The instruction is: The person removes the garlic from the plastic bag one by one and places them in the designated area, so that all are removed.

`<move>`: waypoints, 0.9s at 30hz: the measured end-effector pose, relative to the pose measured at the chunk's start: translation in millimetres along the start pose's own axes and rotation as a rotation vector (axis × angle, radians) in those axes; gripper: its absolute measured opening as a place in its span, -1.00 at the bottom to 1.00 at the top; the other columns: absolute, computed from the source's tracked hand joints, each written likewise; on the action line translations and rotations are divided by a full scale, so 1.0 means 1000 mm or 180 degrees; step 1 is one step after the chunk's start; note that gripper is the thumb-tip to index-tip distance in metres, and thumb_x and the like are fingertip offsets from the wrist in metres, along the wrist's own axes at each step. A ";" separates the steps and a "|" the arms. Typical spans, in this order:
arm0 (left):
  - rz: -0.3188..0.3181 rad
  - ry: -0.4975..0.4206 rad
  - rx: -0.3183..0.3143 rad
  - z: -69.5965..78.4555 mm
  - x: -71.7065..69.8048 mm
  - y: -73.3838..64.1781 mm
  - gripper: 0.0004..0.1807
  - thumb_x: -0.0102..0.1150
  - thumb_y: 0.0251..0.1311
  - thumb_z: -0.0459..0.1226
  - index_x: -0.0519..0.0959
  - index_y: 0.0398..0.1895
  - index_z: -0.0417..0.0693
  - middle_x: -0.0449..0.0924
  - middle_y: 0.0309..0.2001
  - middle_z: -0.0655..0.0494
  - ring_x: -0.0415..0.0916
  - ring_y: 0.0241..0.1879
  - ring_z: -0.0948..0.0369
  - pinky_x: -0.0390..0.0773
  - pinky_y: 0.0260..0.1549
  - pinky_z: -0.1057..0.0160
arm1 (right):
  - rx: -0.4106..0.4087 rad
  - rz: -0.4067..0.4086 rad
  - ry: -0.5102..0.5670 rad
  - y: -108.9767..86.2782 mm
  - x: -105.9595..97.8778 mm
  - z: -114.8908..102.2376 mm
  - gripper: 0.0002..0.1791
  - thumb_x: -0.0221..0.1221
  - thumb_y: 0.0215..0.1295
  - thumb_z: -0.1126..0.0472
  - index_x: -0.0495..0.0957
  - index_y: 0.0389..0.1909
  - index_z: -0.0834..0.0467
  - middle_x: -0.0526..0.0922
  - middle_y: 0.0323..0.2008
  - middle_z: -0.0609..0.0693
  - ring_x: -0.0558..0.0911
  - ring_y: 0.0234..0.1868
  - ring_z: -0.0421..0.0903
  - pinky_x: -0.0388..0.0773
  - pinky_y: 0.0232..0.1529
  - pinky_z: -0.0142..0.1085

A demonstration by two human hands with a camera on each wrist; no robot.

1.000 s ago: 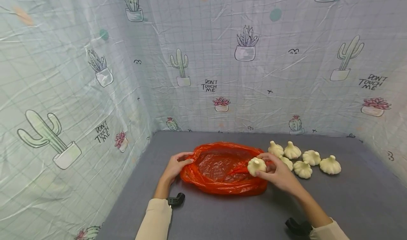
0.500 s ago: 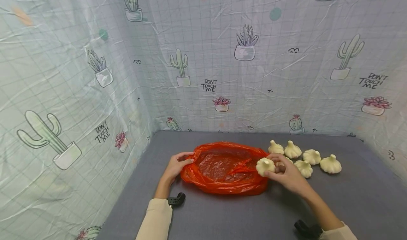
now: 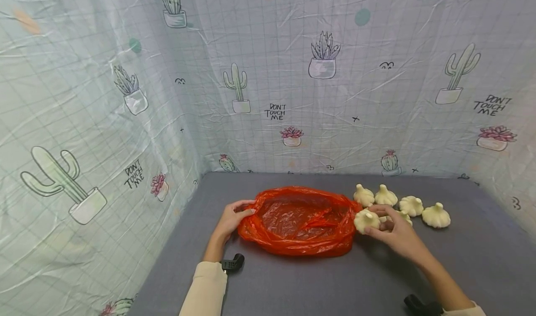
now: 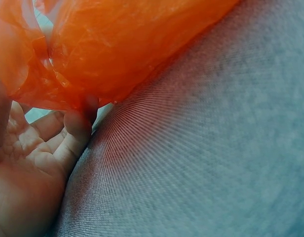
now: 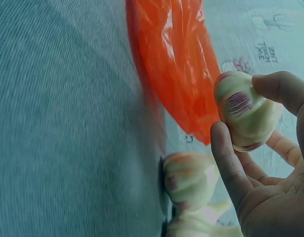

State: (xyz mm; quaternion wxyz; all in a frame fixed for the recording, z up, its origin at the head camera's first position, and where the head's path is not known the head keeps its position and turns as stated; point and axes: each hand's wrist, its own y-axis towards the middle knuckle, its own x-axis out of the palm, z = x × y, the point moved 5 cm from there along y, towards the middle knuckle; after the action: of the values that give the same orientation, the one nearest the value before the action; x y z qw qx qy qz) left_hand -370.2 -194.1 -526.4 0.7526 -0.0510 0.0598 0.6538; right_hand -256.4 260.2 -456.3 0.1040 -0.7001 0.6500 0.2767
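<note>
A red plastic bag (image 3: 293,250) lies with its mouth spread wide, crumpled folds showing inside. At its left rim my left hand (image 3: 228,219) pinches the plastic between thumb and fingers; the left wrist view has the orange-looking bag (image 4: 127,44) right at the fingertips. My right hand (image 3: 399,236) holds a garlic bulb (image 3: 366,221) just beside the bag's right edge. Up close in the right wrist view, this bulb (image 5: 246,111) is pale with purple patches, gripped between thumb and fingers. Another garlic bulb (image 3: 405,217) is partly hidden behind the right hand.
Several more garlic bulbs (image 3: 411,206) sit at the back right of the grey table (image 3: 293,288), beyond the right hand. A patterned curtain (image 3: 268,74) with cactus drawings hangs along the back and sides.
My right hand has moved right with the garlic bulb, from over the bag's right side to just outside its edge. The left hand stays at the left rim.
</note>
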 end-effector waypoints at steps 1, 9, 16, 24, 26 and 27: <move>0.0005 0.0000 -0.0005 0.000 0.000 0.000 -0.64 0.43 0.21 -0.19 0.73 0.09 0.00 0.73 -0.01 -0.03 0.68 -0.24 0.20 0.71 -0.27 0.24 | 0.0018 0.0013 -0.0029 -0.001 -0.002 0.002 -0.40 0.38 0.30 0.20 0.39 0.31 0.18 0.47 0.19 0.36 0.60 -0.35 -0.24 0.53 -0.36 -0.37; -0.0009 0.0054 -0.0056 0.000 0.000 -0.001 -0.61 0.46 0.19 -0.14 0.72 0.10 0.05 0.73 0.01 -0.02 0.69 -0.26 0.19 0.71 -0.28 0.22 | 0.0182 0.0122 -0.0193 -0.008 -0.022 0.010 -0.37 0.36 0.33 0.15 0.36 0.34 0.21 0.46 0.24 0.32 0.59 -0.20 -0.39 0.61 -0.27 -0.39; 0.0000 0.0030 -0.0029 0.001 0.000 -0.001 -0.63 0.43 0.22 -0.17 0.72 0.09 0.01 0.72 -0.02 -0.04 0.68 -0.29 0.19 0.72 -0.30 0.22 | 0.0155 0.0220 -0.0256 -0.014 -0.035 0.015 -0.40 0.36 0.33 0.17 0.36 0.30 0.22 0.44 0.21 0.33 0.60 -0.22 -0.40 0.60 -0.30 -0.38; 0.0006 -0.0012 -0.0014 0.000 -0.001 -0.001 -0.65 0.43 0.22 -0.20 0.73 0.08 0.02 0.72 -0.06 -0.01 0.66 -0.27 0.20 0.71 -0.30 0.23 | 0.0280 0.0240 -0.0370 -0.023 -0.050 0.023 -0.39 0.33 0.37 0.11 0.34 0.31 0.25 0.44 0.23 0.37 0.55 -0.20 -0.51 0.59 -0.29 -0.41; -0.0003 -0.0014 -0.0010 0.000 -0.001 -0.001 -0.65 0.43 0.22 -0.20 0.73 0.08 0.03 0.71 -0.06 -0.01 0.66 -0.27 0.19 0.71 -0.29 0.23 | 0.0312 0.0258 -0.0375 -0.027 -0.054 0.027 -0.38 0.33 0.37 0.11 0.32 0.31 0.26 0.43 0.24 0.39 0.53 -0.19 -0.55 0.59 -0.29 -0.41; -0.0007 -0.0010 -0.0010 0.000 -0.001 -0.001 -0.65 0.43 0.22 -0.20 0.73 0.08 0.03 0.71 -0.06 -0.01 0.65 -0.27 0.20 0.71 -0.29 0.23 | 0.0330 0.0262 -0.0341 -0.028 -0.055 0.028 -0.37 0.33 0.37 0.13 0.31 0.32 0.27 0.42 0.24 0.41 0.54 -0.19 -0.55 0.61 -0.30 -0.39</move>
State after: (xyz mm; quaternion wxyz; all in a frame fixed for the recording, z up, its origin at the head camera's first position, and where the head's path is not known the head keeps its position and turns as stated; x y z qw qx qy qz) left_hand -369.6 -194.7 -526.1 0.7533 -0.0512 0.0575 0.6532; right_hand -236.0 325.1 -456.6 0.1633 -0.6506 0.6852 0.2838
